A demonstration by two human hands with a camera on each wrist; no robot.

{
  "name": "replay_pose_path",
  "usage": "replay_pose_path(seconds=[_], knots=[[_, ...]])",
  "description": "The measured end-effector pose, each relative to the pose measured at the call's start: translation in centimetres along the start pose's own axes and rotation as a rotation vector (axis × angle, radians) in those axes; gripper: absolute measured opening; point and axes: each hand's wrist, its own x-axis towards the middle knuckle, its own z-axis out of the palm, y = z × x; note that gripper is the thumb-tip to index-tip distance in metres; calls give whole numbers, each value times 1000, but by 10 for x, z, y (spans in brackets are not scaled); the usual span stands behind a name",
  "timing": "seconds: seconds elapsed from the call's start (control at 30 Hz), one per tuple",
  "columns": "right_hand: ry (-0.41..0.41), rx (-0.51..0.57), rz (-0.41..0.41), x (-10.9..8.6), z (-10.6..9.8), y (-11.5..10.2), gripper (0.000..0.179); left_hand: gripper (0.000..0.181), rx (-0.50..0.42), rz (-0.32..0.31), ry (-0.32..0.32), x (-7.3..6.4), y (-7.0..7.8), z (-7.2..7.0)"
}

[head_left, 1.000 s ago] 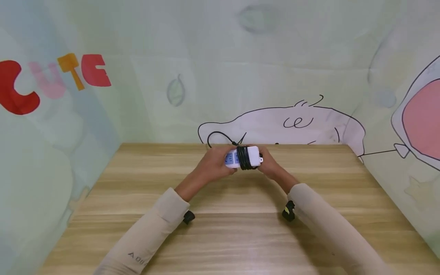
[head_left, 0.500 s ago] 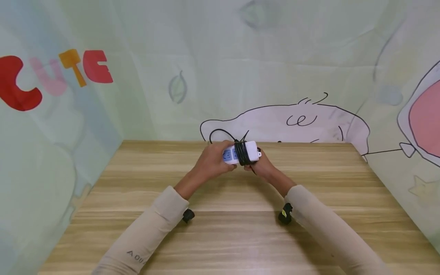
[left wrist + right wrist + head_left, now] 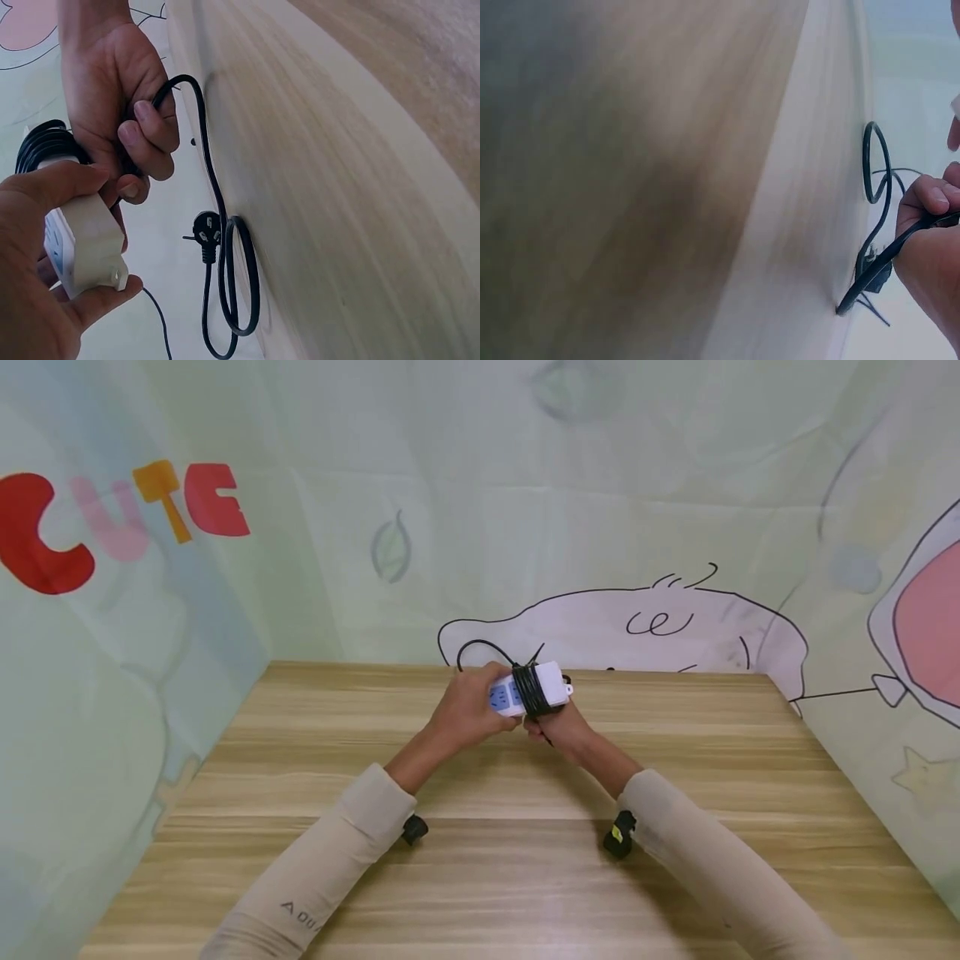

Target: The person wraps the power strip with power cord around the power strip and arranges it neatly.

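Observation:
In the head view a white power strip (image 3: 553, 682) with blue socket faces is held over the far part of the table. My left hand (image 3: 467, 708) grips its left end, thumb on one side and fingers on the other. Black cord (image 3: 531, 690) is wound in several turns around the strip's middle. Just below the windings, my right hand (image 3: 564, 728) curls its fingers round a length of that cord. The left wrist view shows the loose cord running out of the right fist in a long loop, with a black three-pin plug (image 3: 208, 227) at its end.
The wood-grain table (image 3: 480, 877) spreads out below both forearms. Behind it hangs a pale printed backdrop (image 3: 465, 510) with cartoon drawings and letters. A small black device (image 3: 619, 835) is strapped at the right wrist, another (image 3: 414, 829) at the left.
My right hand has come from behind the strip's right end to below the windings, drawing the cord with it. The left hand keeps its grip on the strip, which tilts slightly.

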Motion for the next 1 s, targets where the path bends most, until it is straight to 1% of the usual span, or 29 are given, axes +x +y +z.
replay_pose_path(seconds=[0.2,0.33,0.47,0.6,0.7,0.83,0.9,1.0], knots=[[24,-79,10,-4,9,-4,18,68,-18,-6,54,-1,0,-1],[24,-138,19,-10,13,-7,18,69,-30,-8,86,-1,0,-2],[9,-183,-6,-16,15,-9,22,66,-45,-32,107,-1,0,-2],[-15,-203,-17,-19,15,-10,24,64,-57,-54,114,-1,0,-1],[-25,-232,-6,-23,15,-11,30,65,-63,-70,112,-1,-1,-1],[-55,-300,-7,-29,14,-12,42,65,-64,-102,131,-1,-2,-2],[-72,-330,-25,-32,15,-12,44,67,-58,-109,143,-1,-3,-2],[-87,-377,-64,-33,16,-12,43,67,-51,-103,151,-1,-6,-2]])
